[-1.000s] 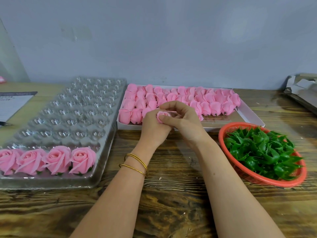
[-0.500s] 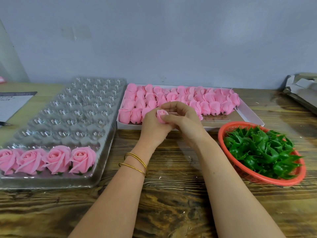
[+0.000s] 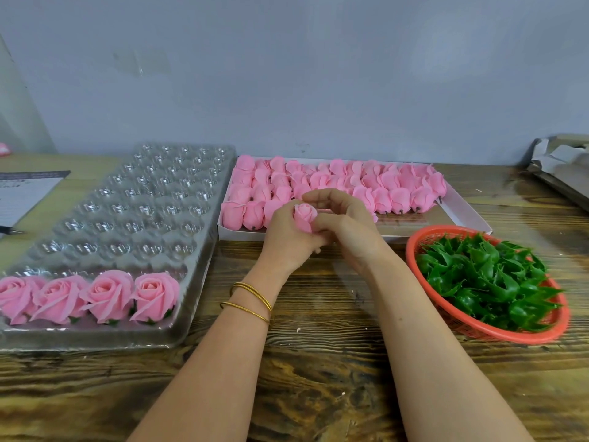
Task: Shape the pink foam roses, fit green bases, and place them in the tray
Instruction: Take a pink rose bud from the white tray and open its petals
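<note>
The left hand (image 3: pixel 287 232) cups a pink rose bud (image 3: pixel 304 215) from below and the right hand (image 3: pixel 347 224) pinches its side, over the near edge of the white box (image 3: pixel 462 215) packed with unshaped buds (image 3: pixel 366 183). To the right, a red basket (image 3: pixel 411 250) holds green bases (image 3: pixel 484 282). To the left, the clear tray (image 3: pixel 143 199) shows four finished roses (image 3: pixel 108 295) in its near row.

My left hand (image 3: pixel 287 239) and right hand (image 3: pixel 349 229) hide the base of the small pink foam rosebud (image 3: pixel 305 213). The picture's left edge crops the leftmost open pink rose (image 3: pixel 11 298) in the clear plastic tray (image 3: pixel 95 338).
</note>
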Demonstrator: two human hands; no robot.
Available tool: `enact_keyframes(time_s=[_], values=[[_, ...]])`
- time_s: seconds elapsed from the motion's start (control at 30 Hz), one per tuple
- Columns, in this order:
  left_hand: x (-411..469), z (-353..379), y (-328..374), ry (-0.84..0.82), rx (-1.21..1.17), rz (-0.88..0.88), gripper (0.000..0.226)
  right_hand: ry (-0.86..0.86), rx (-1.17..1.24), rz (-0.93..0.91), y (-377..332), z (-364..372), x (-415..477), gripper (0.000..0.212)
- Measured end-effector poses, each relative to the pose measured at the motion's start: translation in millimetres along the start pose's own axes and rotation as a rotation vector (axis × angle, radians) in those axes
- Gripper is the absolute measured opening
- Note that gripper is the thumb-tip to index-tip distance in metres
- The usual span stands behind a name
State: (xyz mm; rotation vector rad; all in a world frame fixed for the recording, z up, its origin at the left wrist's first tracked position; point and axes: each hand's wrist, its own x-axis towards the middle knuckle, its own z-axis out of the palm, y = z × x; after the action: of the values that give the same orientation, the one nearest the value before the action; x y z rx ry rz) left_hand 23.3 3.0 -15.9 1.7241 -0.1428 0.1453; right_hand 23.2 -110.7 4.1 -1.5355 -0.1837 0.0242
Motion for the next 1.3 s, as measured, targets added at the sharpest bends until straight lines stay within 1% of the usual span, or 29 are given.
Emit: enact_keyframes(time_s=[0.13,0.27,0.4,0.53,0.67,0.8,0.9,0.93,1.03,1.07,1.2,1.3], values=[[-1,-2,0,-0.024,0.022,0.032,0.042,0.011,-0.024,-0.010,-1,0,-1,0.043],[-1,0,2,-0.054,0.040,0.019,0.055,0.045,-0.039,0.000,-3,3,-1,0.051],[-2,1,2,-0.064,0.007,0.013,0.061,0.054,-0.035,-0.003,-2,3,-1,0.052],[-4,0,4,-0.087,-0.027,0.020,0.060,0.053,-0.004,0.007,-3,2,0,0.049],[-5,0,5,-0.114,-0.045,0.014,0.056,0.034,0.080,0.034,-5,0,0,0.045],[-4,-1,5,-0.119,-0.137,0.007,0.057,0.026,0.162,0.035,-4,-2,1,0.046],[-4,0,4,-0.089,-0.144,0.023,0.049,0.031,0.141,0.030,-3,-1,3,0.050],[-3,1,4,-0.079,-0.132,0.020,0.043,0.029,0.120,0.022,-2,-2,3,0.051],[0,1,2,-0.075,-0.155,-0.016,0.015,0.016,0.087,0.012,-1,-4,3,0.051],[2,1,2,-0.062,-0.175,-0.037,0.011,0.017,0.088,0.013,0,-5,3,0.051],[4,0,1,0.021,-0.291,-0.046,0.012,0.027,0.121,0.003,0,-4,2,0.050],[6,-2,2,0.075,-0.383,-0.048,0.005,0.022,-0.041,-0.020,2,-4,1,0.049]])
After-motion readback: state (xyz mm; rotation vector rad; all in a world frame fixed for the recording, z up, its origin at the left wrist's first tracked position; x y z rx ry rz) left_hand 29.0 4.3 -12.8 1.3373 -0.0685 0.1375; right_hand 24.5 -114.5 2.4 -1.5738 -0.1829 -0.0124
